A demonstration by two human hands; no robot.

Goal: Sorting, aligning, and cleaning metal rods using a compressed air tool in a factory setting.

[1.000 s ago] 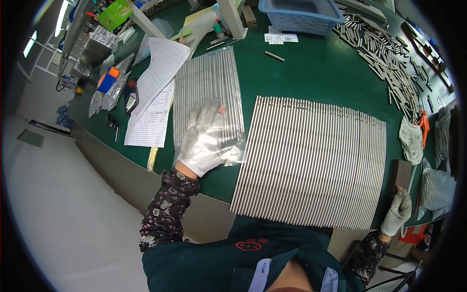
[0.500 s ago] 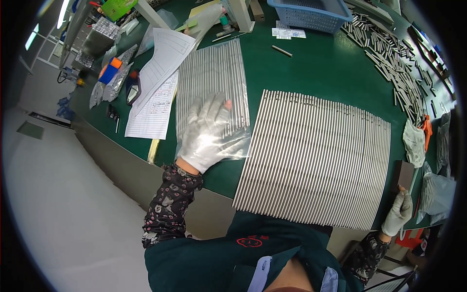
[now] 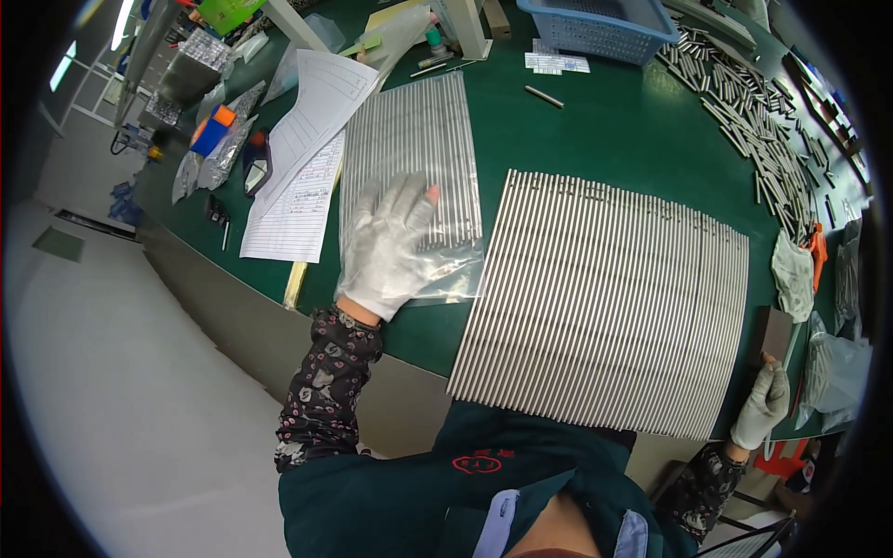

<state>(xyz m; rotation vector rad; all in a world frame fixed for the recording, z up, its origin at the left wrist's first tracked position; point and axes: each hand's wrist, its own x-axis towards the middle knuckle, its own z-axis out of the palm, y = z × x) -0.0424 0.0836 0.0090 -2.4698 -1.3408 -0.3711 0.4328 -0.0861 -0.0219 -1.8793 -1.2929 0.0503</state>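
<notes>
My left hand (image 3: 386, 251), in a white glove with one bare fingertip, lies flat with spread fingers on a clear plastic bag (image 3: 460, 288). Inside the bag is a row of thin metal rods (image 3: 414, 126). Just right of the bag, a wide sheet-like row of silvery metal rods (image 3: 605, 307) lies side by side on the green table (image 3: 521, 139). At the right edge of the table, my gloved right hand (image 3: 763, 405) has curled fingers, its fingertips at the near end of a dark brown block (image 3: 771, 335). The inside of that grip is hidden.
Loose short metal pins (image 3: 758, 139) cover the far right, beside a blue basket (image 3: 605, 28). A single pin (image 3: 544, 97) lies in the middle. Papers (image 3: 298, 186), a phone (image 3: 258, 163) and a tape roll (image 3: 212, 130) are at left. A white glove (image 3: 793, 274) lies above the block.
The view has shifted slightly. My left hand stays flat on the bag, sliding a little toward its left edge. My right hand keeps its place at the brown block.
</notes>
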